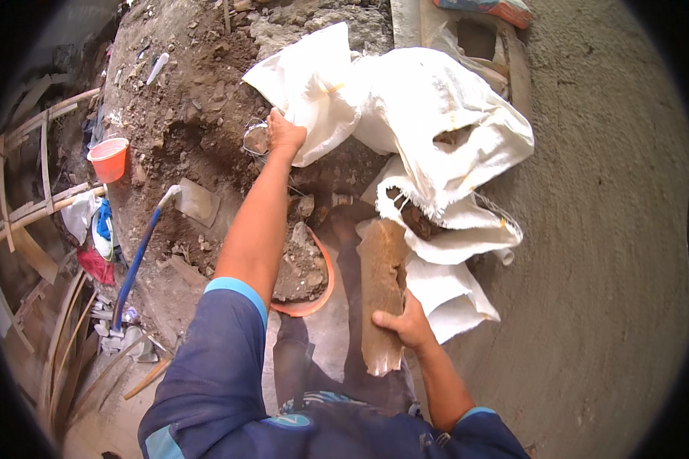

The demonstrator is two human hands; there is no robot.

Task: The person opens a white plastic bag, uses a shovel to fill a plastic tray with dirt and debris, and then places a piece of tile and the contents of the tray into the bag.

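My right hand [409, 321] is wrapped round a long brown slab [381, 294] with ragged, broken ends, its kind unclear; the thumb lies across its face. My left hand [285, 138] reaches forward and is closed at the near edge of a white woven sack [302, 88]; its fingertips are partly hidden. To the right, another bulky white sack [444, 99] lies with a frayed mouth, and brown rubble shows inside. Below my left hand, between my arms, rests an orange basin [327, 294] holding dirt and broken lumps.
Loose soil and rubble [199, 99] cover the ground ahead. A blue-handled hoe [139, 256] and an orange bucket [109, 159] are at left, beside wooden strips [65, 344] and scraps. Rough grey concrete [597, 252] stretches along the right.
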